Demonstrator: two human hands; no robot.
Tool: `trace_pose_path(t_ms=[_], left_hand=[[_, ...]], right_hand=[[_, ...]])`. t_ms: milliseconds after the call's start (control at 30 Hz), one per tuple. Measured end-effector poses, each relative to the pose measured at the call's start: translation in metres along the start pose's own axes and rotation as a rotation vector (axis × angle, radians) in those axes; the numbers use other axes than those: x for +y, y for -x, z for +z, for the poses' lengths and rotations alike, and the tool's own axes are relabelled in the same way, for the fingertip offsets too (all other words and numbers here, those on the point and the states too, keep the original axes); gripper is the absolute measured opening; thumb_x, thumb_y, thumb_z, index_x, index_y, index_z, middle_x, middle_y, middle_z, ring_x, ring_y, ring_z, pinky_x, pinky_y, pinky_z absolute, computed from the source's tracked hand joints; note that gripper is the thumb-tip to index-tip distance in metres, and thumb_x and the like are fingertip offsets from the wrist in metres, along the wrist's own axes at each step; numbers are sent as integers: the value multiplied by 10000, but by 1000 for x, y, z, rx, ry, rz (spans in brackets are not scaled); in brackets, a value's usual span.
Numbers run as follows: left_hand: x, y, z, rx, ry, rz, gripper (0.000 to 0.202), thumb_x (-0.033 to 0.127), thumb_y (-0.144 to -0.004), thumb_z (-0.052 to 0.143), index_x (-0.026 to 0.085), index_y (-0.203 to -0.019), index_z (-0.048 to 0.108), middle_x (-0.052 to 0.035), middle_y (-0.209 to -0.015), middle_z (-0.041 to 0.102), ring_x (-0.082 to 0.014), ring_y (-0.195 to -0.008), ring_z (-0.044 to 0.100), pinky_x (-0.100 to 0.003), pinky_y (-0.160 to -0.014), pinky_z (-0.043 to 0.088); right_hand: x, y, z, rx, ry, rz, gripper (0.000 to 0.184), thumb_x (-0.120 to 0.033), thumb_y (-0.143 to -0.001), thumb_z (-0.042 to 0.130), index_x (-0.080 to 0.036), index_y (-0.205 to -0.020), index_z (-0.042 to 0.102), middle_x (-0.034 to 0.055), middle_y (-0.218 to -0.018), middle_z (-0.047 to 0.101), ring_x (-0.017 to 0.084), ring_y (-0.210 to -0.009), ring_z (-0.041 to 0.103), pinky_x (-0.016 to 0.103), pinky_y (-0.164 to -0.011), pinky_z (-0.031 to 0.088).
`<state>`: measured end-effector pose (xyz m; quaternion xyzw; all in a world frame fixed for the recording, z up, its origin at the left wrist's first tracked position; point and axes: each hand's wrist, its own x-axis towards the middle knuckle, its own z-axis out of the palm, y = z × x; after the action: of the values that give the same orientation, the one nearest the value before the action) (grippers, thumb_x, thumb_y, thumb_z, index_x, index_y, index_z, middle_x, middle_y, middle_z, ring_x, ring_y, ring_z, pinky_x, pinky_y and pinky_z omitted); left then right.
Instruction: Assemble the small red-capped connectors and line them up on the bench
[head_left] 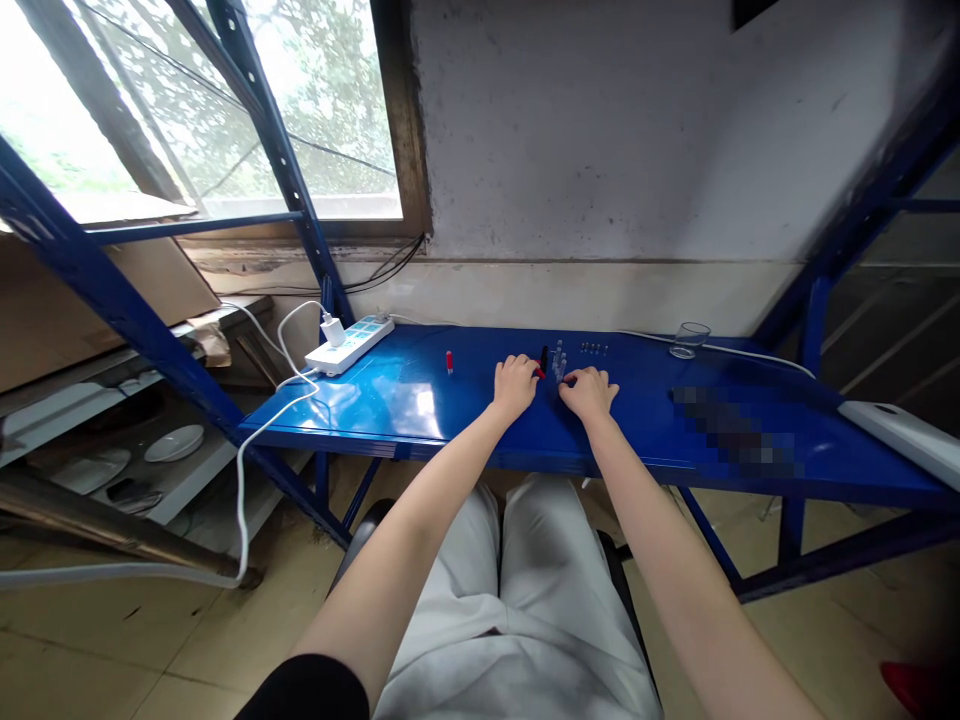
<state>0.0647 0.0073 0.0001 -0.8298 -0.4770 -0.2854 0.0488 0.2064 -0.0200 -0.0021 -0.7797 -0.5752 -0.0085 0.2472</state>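
Observation:
My left hand [516, 386] is over the middle of the blue table, fingers curled and thumb side to the right. A small red piece [540, 371] shows at its fingertips, close to some upright black pieces [544, 355]. Close by on the right, my right hand [590, 394] has its thumb and index finger drawn together beside a cluster of small clear tubes [559, 362]. What lies in that pinch is too small to make out. Apart from both hands, a small red tube with a white end [449, 362] stands to the left.
Several tiny metallic pieces [595, 348] form a row behind my right hand. A clear glass dish [689, 340] sits at the back right. A white power strip [349, 346] with a plugged-in cable lies at the left. A blurred dark item [735, 432] rests on the blue table [375, 400].

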Motion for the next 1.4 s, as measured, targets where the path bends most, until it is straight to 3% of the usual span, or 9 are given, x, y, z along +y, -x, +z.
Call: trace_pose_path(t_ms=[167,500,833,933,1167,1400], left_hand=[[-4,-2,6,80,113,-94,90,219,-811,538,184,-848,612,-51,-940,615,-205,-904,512,-345,-762,385],[-10,17,-8,306,487,-189,67,233,-764,605,180,-797,630,-39,-855,637,-166,-832,541,-302,-750,433],[-13,17,-6,331,583,-213,54,220,-745,621,180,-779,635,-36,-839,635,-155,-805,543,-299,-755,439],[-14,17,-5,323,586,-209,51,214,-744,620,181,-781,636,-38,-843,635,-154,-814,542,-293,-752,440],[-15,17,-3,327,581,-209,47,210,-742,619,177,-774,630,-32,-832,636,-151,-797,542,-291,-752,443],[-15,17,-5,328,589,-207,50,209,-754,600,174,-781,623,-36,-839,633,-150,-800,548,-288,-749,449]], right_hand=[[0,0,0,9,10,-10,278,-328,-758,475,-180,-893,669,123,-1041,549,298,-1029,399,436,-797,308],[-1,-5,7,7,22,15,287,-397,-774,520,-182,-891,669,125,-1039,557,304,-1029,414,433,-786,310],[-3,-13,14,10,19,23,212,-351,-775,526,-186,-813,653,110,-964,582,282,-973,444,414,-765,309],[-4,-11,14,35,41,-33,192,-329,-784,515,-184,-788,640,99,-943,585,266,-946,457,389,-745,307],[-7,3,7,129,209,-320,157,-231,-801,464,-158,-761,597,104,-891,588,241,-889,463,355,-719,276],[-10,8,2,126,266,-364,168,-191,-798,425,-150,-766,585,114,-889,583,236,-874,453,347,-700,259]])
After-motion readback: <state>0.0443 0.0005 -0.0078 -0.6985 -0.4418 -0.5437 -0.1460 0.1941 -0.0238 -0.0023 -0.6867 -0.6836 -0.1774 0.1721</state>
